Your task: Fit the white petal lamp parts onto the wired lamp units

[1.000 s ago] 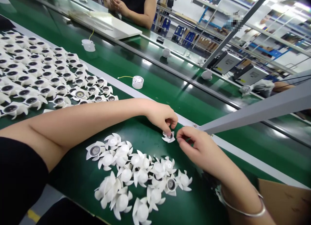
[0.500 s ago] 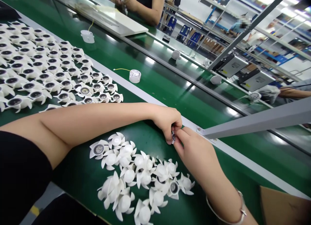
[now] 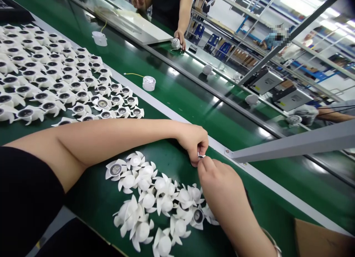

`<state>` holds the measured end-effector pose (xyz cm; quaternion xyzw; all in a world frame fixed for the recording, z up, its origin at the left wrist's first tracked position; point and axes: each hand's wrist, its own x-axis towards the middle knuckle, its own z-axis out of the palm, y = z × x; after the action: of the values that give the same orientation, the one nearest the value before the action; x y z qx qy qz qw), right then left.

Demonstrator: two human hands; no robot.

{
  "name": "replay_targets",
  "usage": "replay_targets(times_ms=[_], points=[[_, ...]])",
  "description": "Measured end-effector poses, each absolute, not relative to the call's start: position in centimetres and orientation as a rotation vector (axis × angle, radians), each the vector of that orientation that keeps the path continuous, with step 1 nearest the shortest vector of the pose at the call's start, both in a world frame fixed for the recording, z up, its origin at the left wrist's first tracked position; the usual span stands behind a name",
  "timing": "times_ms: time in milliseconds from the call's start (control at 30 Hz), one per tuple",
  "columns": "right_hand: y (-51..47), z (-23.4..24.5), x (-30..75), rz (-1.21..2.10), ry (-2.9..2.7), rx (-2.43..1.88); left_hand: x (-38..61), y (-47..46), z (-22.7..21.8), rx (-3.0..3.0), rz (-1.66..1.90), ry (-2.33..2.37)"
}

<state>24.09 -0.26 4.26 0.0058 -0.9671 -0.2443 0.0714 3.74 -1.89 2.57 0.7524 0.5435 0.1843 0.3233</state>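
My left hand and my right hand meet over the green mat, both pinched on one small white fan impeller, mostly hidden by my fingers. Just below them lies a loose pile of white impellers, most dome side up. At the far left, several rows of impellers lie hub side up, showing dark centres.
A green conveyor belt runs past carrying round white housings with yellow wires. A person across the belt touches a housing. A grey metal bar slants in from the right. Brown cardboard sits bottom right.
One second ago the impeller lay on the mat between my hands. My right hand has closed in to meet the left, and both now pinch it. The view has shifted slightly.
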Motion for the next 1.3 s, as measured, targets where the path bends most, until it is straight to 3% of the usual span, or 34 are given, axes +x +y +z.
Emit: replay_targets(times_ms=[200, 433, 533, 833, 1300], points=[[0.6, 5.1, 24.8, -0.516, -3.027, -0.143, 3.7, -2.0, 2.5, 1.976, 0.491, 1.407], [12.5, 7.5, 29.0, -0.188, -2.902, -1.331, 3.6, -2.0, 2.7, 1.914, 0.496, 1.412], [18.2, 6.4, 30.9, -0.08, -2.618, -1.59, 3.6, -2.0, 2.7, 1.907, 0.497, 1.413], [25.3, -1.2, 33.7, 0.042, -2.185, -1.505, 2.9, -1.6, 2.1, 1.905, 0.509, 1.348], [25.9, -1.7, 33.2, 0.152, -2.181, -1.318, 2.8, -1.4, 2.4, 1.838, 0.494, 1.379]])
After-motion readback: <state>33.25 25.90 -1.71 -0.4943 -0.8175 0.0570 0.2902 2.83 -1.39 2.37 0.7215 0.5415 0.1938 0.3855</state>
